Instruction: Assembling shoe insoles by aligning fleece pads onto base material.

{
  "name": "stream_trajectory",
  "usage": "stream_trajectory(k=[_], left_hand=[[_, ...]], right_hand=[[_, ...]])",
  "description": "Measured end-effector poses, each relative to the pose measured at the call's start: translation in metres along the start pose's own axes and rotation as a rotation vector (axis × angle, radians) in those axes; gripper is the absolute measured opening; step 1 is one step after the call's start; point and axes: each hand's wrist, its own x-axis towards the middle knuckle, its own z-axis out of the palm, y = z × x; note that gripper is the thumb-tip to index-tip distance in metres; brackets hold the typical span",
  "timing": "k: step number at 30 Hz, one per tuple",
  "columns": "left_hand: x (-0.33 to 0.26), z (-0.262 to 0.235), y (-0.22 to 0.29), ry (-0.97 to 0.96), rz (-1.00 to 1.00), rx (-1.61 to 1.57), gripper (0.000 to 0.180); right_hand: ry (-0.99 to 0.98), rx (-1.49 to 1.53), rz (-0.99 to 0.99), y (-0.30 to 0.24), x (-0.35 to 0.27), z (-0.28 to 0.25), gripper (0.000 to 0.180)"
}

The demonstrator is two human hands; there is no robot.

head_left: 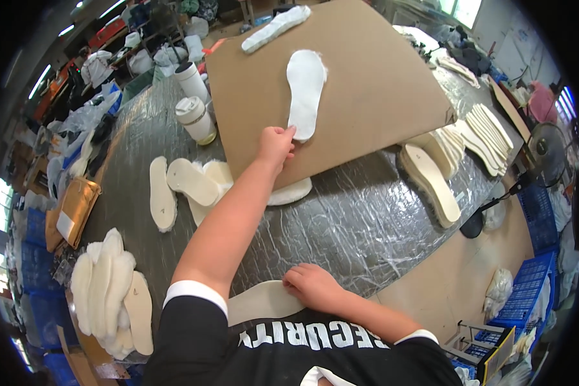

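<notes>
Stretched forward, my left hand [276, 147] pinches the narrow end of a white fleecy insole [305, 90], which lies on a large brown cardboard sheet [373, 83]. A second white insole [276, 29] rests near the sheet's far edge. Close to my body, my right hand [314, 287] has its fingers curled over the end of a cream insole [264, 303]. My shirt and left arm hide part of that one. Between the left forearm and two white lidded cups, several cream insoles [193, 182] lie loosely, some partly under the sheet.
Two white cups [195, 119] [190, 82] stand left of the cardboard. Insole piles sit at the lower left [106, 289] and right [486, 138]. Shiny film covers the table [341, 225]. A black fan [547, 148] and blue crates [524, 293] are off its right edge.
</notes>
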Motion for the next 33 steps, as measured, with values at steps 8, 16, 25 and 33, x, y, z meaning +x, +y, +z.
stream_trajectory(k=[8,16,25,33], left_hand=[[-0.048,-0.018,-0.023,-0.293,-0.161,-0.285,0.023],[-0.212,-0.149,-0.092,-0.345,-0.280,0.175,0.023],[-0.262,-0.195,-0.083,-0.327,0.249,0.899,0.014],[-0.270,-0.125,-0.051,-0.872,-0.078,-0.125,0.056]], right_hand=[[0.104,0.265,0.170,-0.004,-0.056,-0.034,0.023],[0.177,0.198,-0.088,-0.016,-0.092,-0.056,0.025],[0.301,0.191,-0.177,-0.027,-0.080,-0.044,0.028],[0.538,0.308,-0.356,-0.028,-0.035,-0.031,0.036]])
